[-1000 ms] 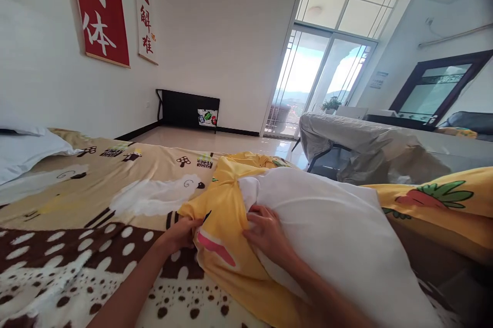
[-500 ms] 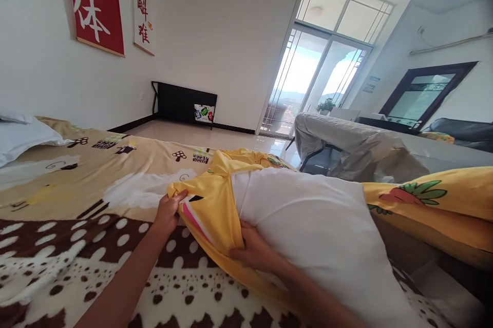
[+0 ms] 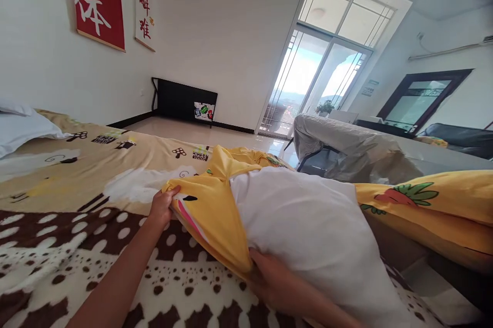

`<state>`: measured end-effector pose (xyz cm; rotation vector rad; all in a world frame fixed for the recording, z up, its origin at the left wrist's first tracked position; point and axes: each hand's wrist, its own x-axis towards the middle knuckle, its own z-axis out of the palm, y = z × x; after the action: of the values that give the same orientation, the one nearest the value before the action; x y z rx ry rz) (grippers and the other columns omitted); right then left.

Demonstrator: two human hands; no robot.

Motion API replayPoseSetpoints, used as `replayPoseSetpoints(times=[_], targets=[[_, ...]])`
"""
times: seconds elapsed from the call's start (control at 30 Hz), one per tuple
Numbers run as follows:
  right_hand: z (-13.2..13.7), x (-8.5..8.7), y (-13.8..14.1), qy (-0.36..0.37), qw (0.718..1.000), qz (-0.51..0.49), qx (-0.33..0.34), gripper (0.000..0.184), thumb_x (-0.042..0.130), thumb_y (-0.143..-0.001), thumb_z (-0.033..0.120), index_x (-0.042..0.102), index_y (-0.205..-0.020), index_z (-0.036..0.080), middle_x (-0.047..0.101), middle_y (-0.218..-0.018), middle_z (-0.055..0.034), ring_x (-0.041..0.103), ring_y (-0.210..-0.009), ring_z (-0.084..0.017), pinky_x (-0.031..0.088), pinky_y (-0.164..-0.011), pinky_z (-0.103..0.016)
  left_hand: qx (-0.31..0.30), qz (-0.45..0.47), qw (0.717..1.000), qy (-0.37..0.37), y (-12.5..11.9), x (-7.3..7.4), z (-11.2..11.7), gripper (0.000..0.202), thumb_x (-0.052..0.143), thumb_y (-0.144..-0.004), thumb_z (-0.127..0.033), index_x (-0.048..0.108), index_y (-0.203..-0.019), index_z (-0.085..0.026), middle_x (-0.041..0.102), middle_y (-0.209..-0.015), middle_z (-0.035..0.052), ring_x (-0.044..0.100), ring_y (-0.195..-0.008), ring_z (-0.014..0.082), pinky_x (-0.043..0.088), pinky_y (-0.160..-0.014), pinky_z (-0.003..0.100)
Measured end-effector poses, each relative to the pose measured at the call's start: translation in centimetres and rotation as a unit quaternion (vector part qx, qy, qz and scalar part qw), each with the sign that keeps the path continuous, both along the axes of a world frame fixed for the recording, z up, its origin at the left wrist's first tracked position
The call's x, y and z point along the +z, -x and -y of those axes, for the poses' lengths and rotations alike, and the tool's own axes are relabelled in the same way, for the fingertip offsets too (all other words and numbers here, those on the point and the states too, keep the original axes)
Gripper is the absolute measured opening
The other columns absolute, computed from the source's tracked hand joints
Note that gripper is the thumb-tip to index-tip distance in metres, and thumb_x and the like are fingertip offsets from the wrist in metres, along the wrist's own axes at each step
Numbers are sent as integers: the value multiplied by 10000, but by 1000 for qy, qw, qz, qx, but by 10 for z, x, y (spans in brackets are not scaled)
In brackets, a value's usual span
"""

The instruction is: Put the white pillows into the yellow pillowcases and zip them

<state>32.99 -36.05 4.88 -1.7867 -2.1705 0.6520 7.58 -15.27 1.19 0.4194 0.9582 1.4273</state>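
A plump white pillow lies in front of me with its far end inside a yellow pillowcase. The case carries a pink and black print along its left side. My left hand is closed around the left corner of the case, thumb on top. Lower down, my right hand grips the edge of the case's opening, beside the pillow's near side; its fingertips are hidden in the fabric. The bulk of the pillow stays bare, outside the case.
Under the pillow spreads a brown and cream patterned blanket, with a beige printed sheet beyond. Another white pillow rests far left. Yellow carrot-print fabric lies at right. A plastic-covered sofa stands behind.
My right hand has moved down and slightly right, drawing the case's edge with it. The left hand has shifted a little left, so the yellow fabric is stretched wider.
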Motion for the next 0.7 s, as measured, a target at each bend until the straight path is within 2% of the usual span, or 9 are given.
replayPoseSetpoints(times=[0.07, 0.13, 0.2, 0.3, 0.37, 0.43, 0.5, 0.6, 0.7], targets=[[5, 4, -3, -5, 1000, 22, 16, 298, 508, -728, 194, 569, -1017, 235, 655, -956, -64, 587, -851, -204, 418, -717, -285, -8, 2, 1000, -10, 0, -1, 0, 122, 658, -671, -41, 635, -773, -104, 688, -669, 54, 632, -525, 166, 572, -601, 314], [0, 20, -8, -18, 1000, 8, -1, 186, 508, -737, 233, 561, -915, 222, 632, -830, -45, 556, -753, -192, 390, -657, -291, -12, 0, 1000, -8, -1, -3, 1, 115, 658, -668, -33, 632, -752, -106, 687, -659, 52, 630, -515, 168, 564, -577, 306], [-12, 42, -16, -45, 996, -65, -51, 108, 500, -760, 311, 520, -799, 212, 566, -681, -1, 490, -624, -153, 347, -573, -273, -15, -2, 1000, 0, -3, -8, 1, 110, 663, -661, -23, 624, -723, -105, 677, -626, 47, 620, -488, 166, 551, -547, 296], [-34, 69, -26, -97, 968, -186, -138, 224, 450, -796, 425, 486, -847, 209, 515, -597, 35, 432, -532, -125, 304, -508, -252, -23, 5, 1000, -6, -5, -17, 0, 106, 662, -674, -35, 626, -742, -107, 676, -628, 40, 617, -488, 150, 542, -547, 277], [-43, 77, -28, -118, 974, -121, -151, 260, 457, -793, 397, 508, -971, 215, 534, -590, 41, 448, -539, -136, 315, -534, -260, -35, 15, 999, -18, -3, -20, -1, 115, 651, -684, -50, 632, -780, -110, 687, -663, 45, 627, -511, 152, 544, -553, 280], [-46, 80, -24, -112, 987, 20, -111, 298, 495, -770, 327, 543, -1049, 233, 573, -637, 26, 491, -592, -156, 336, -585, -278, -52, 21, 998, -24, 0, -18, -1, 141, 654, -665, -57, 633, -796, -103, 695, -686, 64, 635, -526, 174, 545, -538, 301], [-45, 84, -12, -128, 981, 128, -72, 322, 520, -768, 294, 578, -1080, 242, 625, -802, -24, 546, -708, -187, 361, -641, -300, -66, 23, 997, -36, 2, -13, 1, 180, 673, -636, -72, 636, -810, -97, 700, -699, 77, 636, -528, 189, 543, -526, 314], [-45, 94, 22, -224, 959, 168, -49, 298, 486, -834, 299, 591, -1103, 227, 615, -1045, -86, 572, -892, -225, 384, -724, -321, -79, 20, 994, -75, 1, 0, 9, 279, 714, -602, -108, 643, -871, -99, 708, -750, 78, 644, -566, 185, 548, -566, 302], [-62, 98, 63, -239, 959, 154, 2, 265, 387, -899, 236, 609, -1041, 215, 640, -964, -66, 585, -877, -199, 383, -718, -296, -95, 7, 987, -126, -4, 16, 22, 414, 770, -557, -168, 629, -942, -106, 706, -803, 78, 649, -613, 184, 538, -584, 282]])
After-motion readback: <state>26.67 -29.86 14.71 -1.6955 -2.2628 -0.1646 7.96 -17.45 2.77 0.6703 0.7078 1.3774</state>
